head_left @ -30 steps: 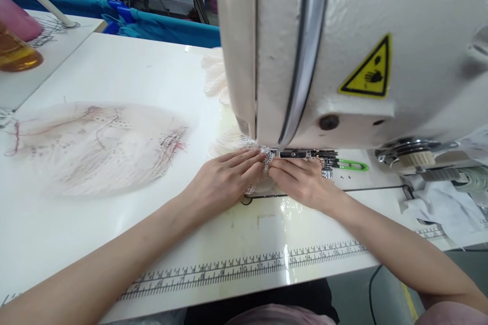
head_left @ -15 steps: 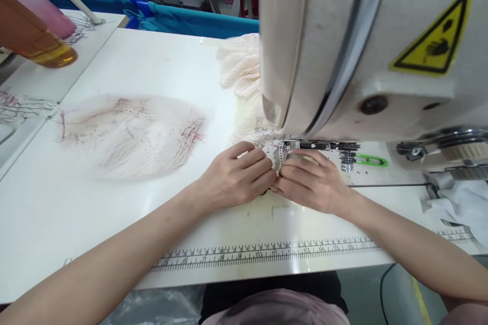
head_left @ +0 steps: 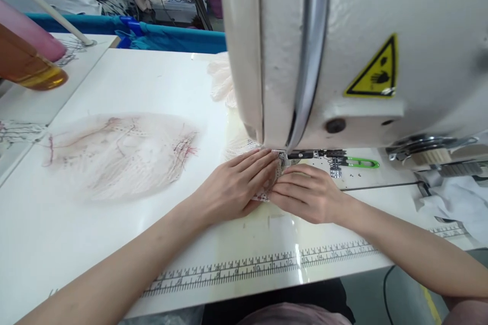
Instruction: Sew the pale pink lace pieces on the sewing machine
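Observation:
Pale lace fabric lies beneath the head of a white sewing machine, partly hidden by the machine and my hands. My left hand rests flat on the lace, its fingers stretched together toward the needle area. Close beside it, my right hand has bent fingers pinching the lace edge just in front of the presser foot; the fingertips are partly hidden. A gathered, cream part of the fabric spreads out behind the machine head.
Another sheer lace piece with reddish threads lies left on the white table. Green-handled thread snips lie right of the needle area. A printed ruler runs along the front edge. White cloth sits at right, a teal cloth trough behind.
My left hand has gone from curled fingers gripping the lace to lying flat over it. My right hand stays at the lace edge. The camera view has shifted, moving the machine leftward in the picture.

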### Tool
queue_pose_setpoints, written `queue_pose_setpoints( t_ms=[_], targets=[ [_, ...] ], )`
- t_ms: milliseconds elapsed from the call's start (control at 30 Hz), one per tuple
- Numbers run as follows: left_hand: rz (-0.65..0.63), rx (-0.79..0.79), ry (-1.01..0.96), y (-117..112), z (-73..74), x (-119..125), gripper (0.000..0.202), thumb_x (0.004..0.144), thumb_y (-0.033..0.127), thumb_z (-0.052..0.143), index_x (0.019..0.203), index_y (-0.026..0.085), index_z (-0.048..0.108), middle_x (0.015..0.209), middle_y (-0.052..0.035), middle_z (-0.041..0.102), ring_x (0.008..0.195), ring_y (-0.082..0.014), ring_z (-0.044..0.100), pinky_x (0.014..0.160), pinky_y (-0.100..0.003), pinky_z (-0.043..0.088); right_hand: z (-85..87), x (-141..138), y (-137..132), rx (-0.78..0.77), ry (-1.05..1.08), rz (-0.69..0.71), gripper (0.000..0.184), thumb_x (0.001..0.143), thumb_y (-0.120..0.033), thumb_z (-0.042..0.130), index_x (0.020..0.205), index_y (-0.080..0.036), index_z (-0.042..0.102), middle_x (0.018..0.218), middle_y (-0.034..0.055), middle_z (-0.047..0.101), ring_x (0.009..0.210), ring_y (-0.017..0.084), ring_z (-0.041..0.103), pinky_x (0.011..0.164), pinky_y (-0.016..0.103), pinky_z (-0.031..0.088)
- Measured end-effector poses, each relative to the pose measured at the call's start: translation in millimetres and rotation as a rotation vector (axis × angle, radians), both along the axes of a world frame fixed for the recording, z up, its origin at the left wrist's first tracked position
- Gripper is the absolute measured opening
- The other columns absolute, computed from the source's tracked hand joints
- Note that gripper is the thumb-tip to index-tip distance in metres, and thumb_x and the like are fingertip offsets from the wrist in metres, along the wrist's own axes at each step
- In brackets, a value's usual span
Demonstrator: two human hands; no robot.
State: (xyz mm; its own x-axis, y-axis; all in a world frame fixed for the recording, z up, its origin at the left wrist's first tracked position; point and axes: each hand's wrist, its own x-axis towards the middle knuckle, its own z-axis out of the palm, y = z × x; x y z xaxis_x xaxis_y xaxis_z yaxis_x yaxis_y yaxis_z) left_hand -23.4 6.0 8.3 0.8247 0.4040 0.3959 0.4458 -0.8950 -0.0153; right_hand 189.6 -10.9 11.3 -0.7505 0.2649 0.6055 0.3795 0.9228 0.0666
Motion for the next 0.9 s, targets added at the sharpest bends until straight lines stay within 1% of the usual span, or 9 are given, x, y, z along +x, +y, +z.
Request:
queue_pose_setpoints(
  t_ms=[67,167,300,400,533,667,900],
  targets=[
    [0.015,-0.043,0.035,0.9,-2.5,-1.6,0.05,0.093,0.034,0.038,0.13,0.002,0.049,0.126,-0.0195,0.061,0.124,-0.0294,0.053,0.101,-0.044,0.048,-1.2,-0.2,0.2,-0.002,0.009,-0.012,0.01,0.085,-0.01,0.06,0.08,-0.017,0.065,0.079,-0.0028,0.072,0.075,0.012,0.064,0.08,0.028,0.054],
    [0.035,-0.075,0.073,1.2,-2.9,-3.4,0.051,0.091,0.032,0.04,0.135,0.007,0.048,0.13,-0.0163,0.059,0.125,-0.0293,0.052,0.102,-0.044,0.047,-2.3,-0.3,-0.5,-0.012,0.002,-0.031,0.012,0.087,-0.01,0.059,0.08,-0.018,0.065,0.081,-0.0038,0.073,0.076,0.011,0.065,0.077,0.026,0.055],
    [0.018,-0.063,0.088,2.3,0.5,-5.5,0.049,0.089,0.028,0.043,0.131,0.006,0.053,0.129,-0.0166,0.059,0.123,-0.0299,0.054,0.101,-0.044,0.048,-2.7,0.1,-1.8,-0.025,-0.011,-0.032,0.009,0.086,-0.01,0.06,0.083,-0.016,0.065,0.083,-0.0032,0.073,0.077,0.012,0.066,0.07,0.025,0.056],
    [0.01,-0.06,0.091,3.5,1.6,-6.2,0.048,0.087,0.027,0.044,0.13,0.007,0.054,0.127,-0.0155,0.061,0.122,-0.0295,0.055,0.1,-0.045,0.049,-2.8,-0.1,-2.5,-0.026,-0.002,-0.027,0.009,0.086,-0.01,0.059,0.083,-0.016,0.065,0.082,-0.0031,0.073,0.078,0.012,0.066,0.067,0.024,0.056],
    [0.014,-0.058,0.086,3.9,0.4,-5.4,0.047,0.09,0.031,0.043,0.131,0.009,0.053,0.126,-0.0146,0.062,0.122,-0.0288,0.055,0.1,-0.045,0.049,-3.3,-0.5,-2.8,-0.022,0.009,-0.035,0.01,0.087,-0.01,0.058,0.082,-0.016,0.064,0.081,-0.0036,0.072,0.077,0.011,0.065,0.067,0.024,0.056],
    [0.021,-0.047,0.096,3.2,0.6,-4.1,0.046,0.092,0.031,0.04,0.13,0.009,0.054,0.127,-0.0151,0.062,0.12,-0.0289,0.057,0.098,-0.045,0.05,-4.2,-0.8,-2.4,-0.017,0.022,-0.033,0.01,0.087,-0.011,0.059,0.081,-0.017,0.064,0.08,-0.0037,0.072,0.073,0.01,0.064,0.066,0.024,0.055],
    [0.046,-0.039,0.114,2.4,2.6,-2.4,0.047,0.091,0.033,0.042,0.129,0.011,0.056,0.124,-0.0149,0.063,0.115,-0.0306,0.06,0.093,-0.046,0.052,-7.8,0.6,-2.9,-0.021,0.035,-0.046,0.008,0.085,-0.01,0.061,0.081,-0.016,0.064,0.079,-0.0031,0.072,0.073,0.011,0.064,0.068,0.024,0.056]
  ],
)
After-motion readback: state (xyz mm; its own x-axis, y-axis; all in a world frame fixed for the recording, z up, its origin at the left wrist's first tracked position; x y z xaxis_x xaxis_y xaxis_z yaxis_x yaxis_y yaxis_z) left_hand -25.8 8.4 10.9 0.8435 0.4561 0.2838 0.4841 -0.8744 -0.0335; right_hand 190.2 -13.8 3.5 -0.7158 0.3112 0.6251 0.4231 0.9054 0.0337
